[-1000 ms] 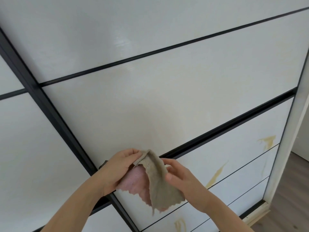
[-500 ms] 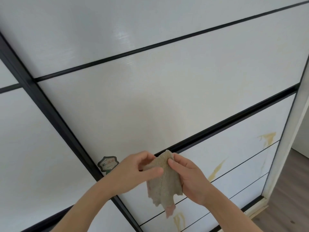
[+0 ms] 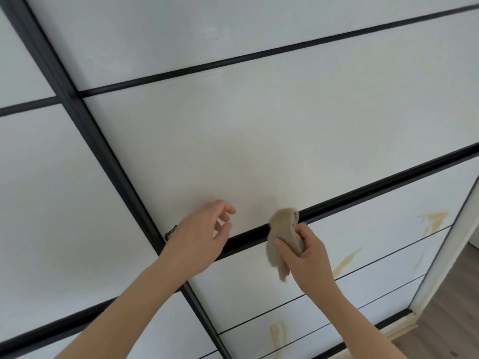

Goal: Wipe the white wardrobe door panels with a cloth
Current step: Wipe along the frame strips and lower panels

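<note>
Beige and soft, the cloth was bunched up in the right hand, whose fingers were curled round it. Its top end lay at the black strip between two white door panels, and I could not tell if it touched. The left hand was apart from it, held nothing, and its fingers were loosely spread just in front of the big middle panel. Yellow streaks showed on the lower panel, near the right edge of the wardrobe door, and more near its bottom edge. To wipe well, I think the person should press the cloth flat, rub along the strip, then go down to the streaks and rub them with a clean part of the cloth.
</note>
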{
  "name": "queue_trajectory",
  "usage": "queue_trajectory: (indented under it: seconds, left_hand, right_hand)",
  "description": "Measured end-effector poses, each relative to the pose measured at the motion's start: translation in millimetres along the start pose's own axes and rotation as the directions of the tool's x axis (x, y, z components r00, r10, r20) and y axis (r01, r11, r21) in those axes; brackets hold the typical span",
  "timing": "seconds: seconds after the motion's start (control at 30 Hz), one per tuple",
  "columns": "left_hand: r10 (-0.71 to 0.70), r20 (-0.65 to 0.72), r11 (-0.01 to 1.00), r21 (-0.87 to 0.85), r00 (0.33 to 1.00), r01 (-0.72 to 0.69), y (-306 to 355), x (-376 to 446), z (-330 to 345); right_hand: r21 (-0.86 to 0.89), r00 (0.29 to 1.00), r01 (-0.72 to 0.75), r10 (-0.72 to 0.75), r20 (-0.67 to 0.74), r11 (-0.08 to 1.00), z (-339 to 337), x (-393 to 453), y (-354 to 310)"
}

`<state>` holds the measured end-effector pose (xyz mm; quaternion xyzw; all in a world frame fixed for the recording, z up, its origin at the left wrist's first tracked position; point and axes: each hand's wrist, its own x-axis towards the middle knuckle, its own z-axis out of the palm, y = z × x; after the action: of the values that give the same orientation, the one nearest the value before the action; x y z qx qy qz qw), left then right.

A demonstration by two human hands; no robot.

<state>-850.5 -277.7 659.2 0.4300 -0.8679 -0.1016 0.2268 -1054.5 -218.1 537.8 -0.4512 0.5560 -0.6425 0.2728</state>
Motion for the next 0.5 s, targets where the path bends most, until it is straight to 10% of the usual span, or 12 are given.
queue_trajectory:
  seconds: [0.1,0.23,0.37,0.5]
  left_hand:
    - [-0.048,0.02,0.997,0.059,0.999,0.047,-16,-6,-2]
    - [-0.229,0.318,0.958,0.243,0.92,0.155,-43,-17,11]
    - [-0.186,0.364,0.853,0.52,0.913,-0.034,-43,-26,26]
    - [-0.152,0.291,0.813,0.581,0.945,-0.048,-42,-27,31]
  right_hand:
    - [-0.39,0.812,0.574,-0.56,0.163,0.72,39,3,20]
    - [-0.41,0.55,0.833,-0.625,0.554,0.37,131,-1,55]
    - [-0.382,0.494,0.868,-0.643,0.586,0.318,146,1,61]
    - [-0.509,0.586,0.798,-0.614,0.529,0.324,78,22,77]
